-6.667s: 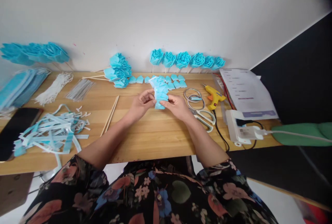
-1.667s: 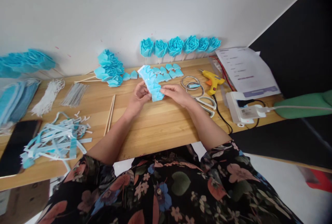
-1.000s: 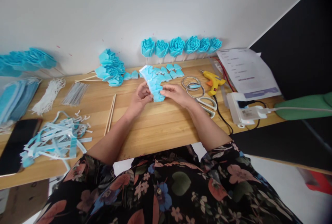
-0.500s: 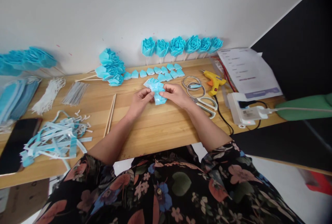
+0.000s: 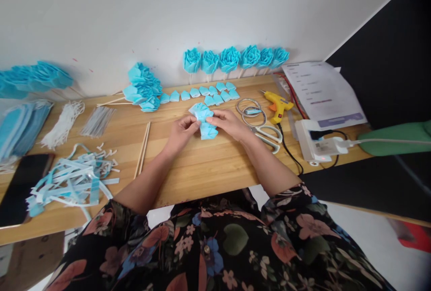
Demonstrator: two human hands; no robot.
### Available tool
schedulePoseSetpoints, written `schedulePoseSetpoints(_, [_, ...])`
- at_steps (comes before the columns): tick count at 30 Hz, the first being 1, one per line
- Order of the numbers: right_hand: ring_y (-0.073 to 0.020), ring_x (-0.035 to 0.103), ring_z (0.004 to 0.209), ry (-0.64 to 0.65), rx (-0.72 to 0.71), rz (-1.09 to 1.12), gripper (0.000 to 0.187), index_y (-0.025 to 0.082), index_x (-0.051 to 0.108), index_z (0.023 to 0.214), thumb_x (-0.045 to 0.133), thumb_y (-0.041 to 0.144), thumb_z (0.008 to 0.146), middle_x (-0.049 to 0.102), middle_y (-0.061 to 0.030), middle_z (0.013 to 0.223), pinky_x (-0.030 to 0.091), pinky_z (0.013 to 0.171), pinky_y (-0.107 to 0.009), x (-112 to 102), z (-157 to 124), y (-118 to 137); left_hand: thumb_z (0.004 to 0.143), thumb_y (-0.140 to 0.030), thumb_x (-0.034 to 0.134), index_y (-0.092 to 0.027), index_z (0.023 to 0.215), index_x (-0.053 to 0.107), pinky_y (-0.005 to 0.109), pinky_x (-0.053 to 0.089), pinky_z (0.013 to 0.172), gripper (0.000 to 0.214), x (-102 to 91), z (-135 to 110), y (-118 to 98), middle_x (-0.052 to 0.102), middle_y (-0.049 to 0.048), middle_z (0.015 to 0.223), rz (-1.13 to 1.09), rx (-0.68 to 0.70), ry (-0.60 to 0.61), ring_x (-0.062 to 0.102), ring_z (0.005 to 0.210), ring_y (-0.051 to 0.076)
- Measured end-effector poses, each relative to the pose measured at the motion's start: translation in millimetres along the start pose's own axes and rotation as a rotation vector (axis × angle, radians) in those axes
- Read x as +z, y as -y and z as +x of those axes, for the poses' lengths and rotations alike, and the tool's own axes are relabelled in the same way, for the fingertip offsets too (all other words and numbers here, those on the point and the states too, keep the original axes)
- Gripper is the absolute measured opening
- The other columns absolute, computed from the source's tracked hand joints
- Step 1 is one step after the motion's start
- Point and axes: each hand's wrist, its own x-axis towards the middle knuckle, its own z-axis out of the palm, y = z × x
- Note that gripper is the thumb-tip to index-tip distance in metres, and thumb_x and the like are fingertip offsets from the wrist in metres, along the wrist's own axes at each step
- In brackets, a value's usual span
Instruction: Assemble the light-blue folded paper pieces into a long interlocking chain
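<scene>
A piece of folded light-blue mask fabric (image 5: 204,113) is pinched between my two hands over the middle of the table. My left hand (image 5: 183,132) grips its left edge, thumb on top. On the opposite edge, my right hand (image 5: 229,123) pinches it between thumb and fingers. The piece stands out above and below the fingertips, with creases in its lower part. Just behind it lie two rows of small folded blue petals (image 5: 195,92). Scissors (image 5: 269,134) with white handles rest to the right of my right hand.
Blue fabric roses (image 5: 230,59) on sticks lean along the wall, with more roses (image 5: 143,86) piled left. A yellow glue gun (image 5: 278,104) and white power strip (image 5: 308,143) are at right. Wooden sticks (image 5: 142,149), fabric scraps (image 5: 72,178), a phone (image 5: 23,187) and masks (image 5: 23,127) lie left.
The blue fabric piece has turned slightly in my fingers, and its lower end now reaches a little lower and farther right. Both hands keep nearly the same place.
</scene>
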Motion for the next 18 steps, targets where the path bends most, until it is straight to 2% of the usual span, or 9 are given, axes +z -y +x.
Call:
schedulePoseSetpoints(4, [-0.0128, 0.047, 0.067, -0.037, -0.017, 0.019, 0.034, 0.018, 0.065, 0.081, 0.076, 0.048, 0.071, 0.057, 0.0024, 0.072, 0.039, 0.065, -0.026, 3.1, 2.6, -4.8, 0.083, -0.046, 0.074, -0.017, 0.07, 0.065, 0.027, 0.045, 0.062, 0.033, 1.8, -2.3, 1.2, 0.064, 0.0002, 0.064, 0.032, -0.008, 0.032, 0.057, 0.061, 0.013])
schedulePoseSetpoints(12, [-0.0107, 0.039, 0.063, -0.052, -0.095, -0.114, 0.031, 0.018, 0.057, 0.071, 0.067, 0.046, 0.082, 0.045, 0.0041, 0.067, 0.032, 0.06, -0.026, -4.4, 1.9, -9.4, 0.085, -0.047, 0.073, -0.016, 0.07, 0.064, 0.028, 0.045, 0.067, 0.035, 0.1, -3.0, -2.1, 0.063, 0.0011, 0.067, 0.021, -0.022, 0.066, 0.057, 0.064, 0.014])
schedulePoseSetpoints(18, [-0.0118, 0.04, 0.064, -0.054, -0.117, -0.168, 0.032, 0.019, 0.057, 0.073, 0.067, 0.049, 0.082, 0.045, 0.0034, 0.068, 0.033, 0.061, -0.026, -6.1, 0.7, -7.3, 0.089, -0.049, 0.064, -0.017, 0.069, 0.064, 0.029, 0.046, 0.071, 0.037, -1.0, -2.4, 1.0, 0.061, 0.0013, 0.07, -0.028, -0.012, 0.089, 0.055, 0.069, 0.016])
